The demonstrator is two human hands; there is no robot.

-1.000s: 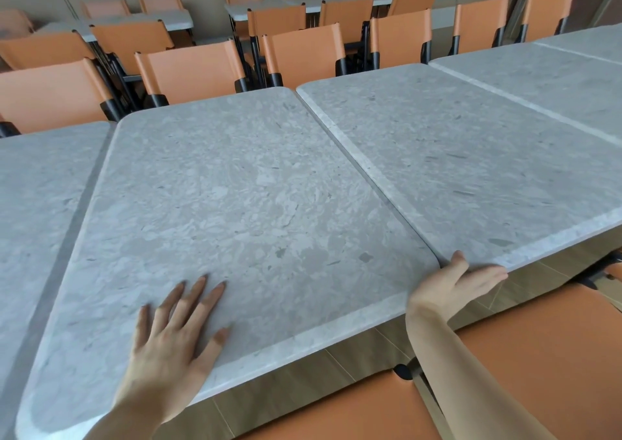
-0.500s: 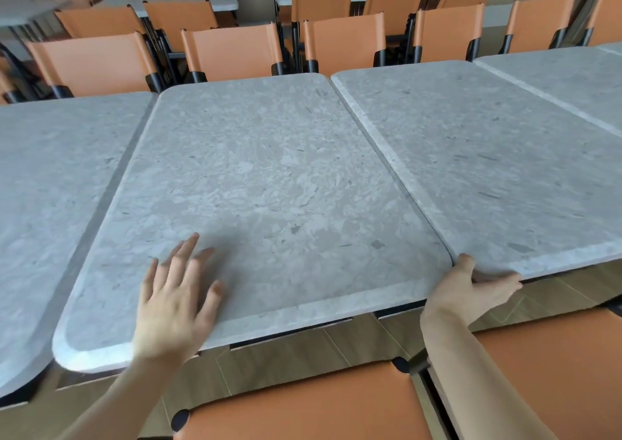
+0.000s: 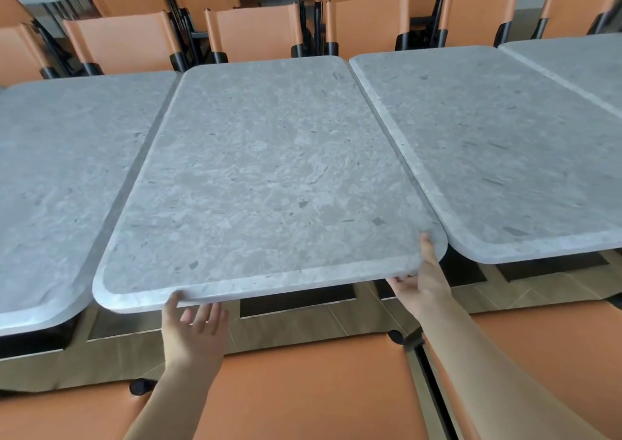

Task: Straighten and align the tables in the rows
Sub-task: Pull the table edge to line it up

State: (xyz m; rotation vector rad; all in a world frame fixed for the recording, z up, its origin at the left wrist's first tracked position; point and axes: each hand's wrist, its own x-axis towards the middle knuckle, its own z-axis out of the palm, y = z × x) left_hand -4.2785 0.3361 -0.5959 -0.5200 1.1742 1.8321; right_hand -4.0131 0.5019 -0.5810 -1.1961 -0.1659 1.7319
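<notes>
While both hands grasp its near edge, the middle table (image 3: 269,170) runs lengthwise away.
Left hand (image 3: 193,328) cups underneath; right hand (image 3: 422,281) clamps the near-right corner beside the right table (image 3: 505,153).

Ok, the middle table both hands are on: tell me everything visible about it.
The middle table has a grey, stone-look rectangular top with rounded corners and a paler bevelled rim. It sits skewed between the left table and the right table, its near edge sticking out past theirs. The left hand holds the near edge from below, thumb on the rim; the right hand grips the near right corner, thumb on top. Its base is hidden.
</notes>
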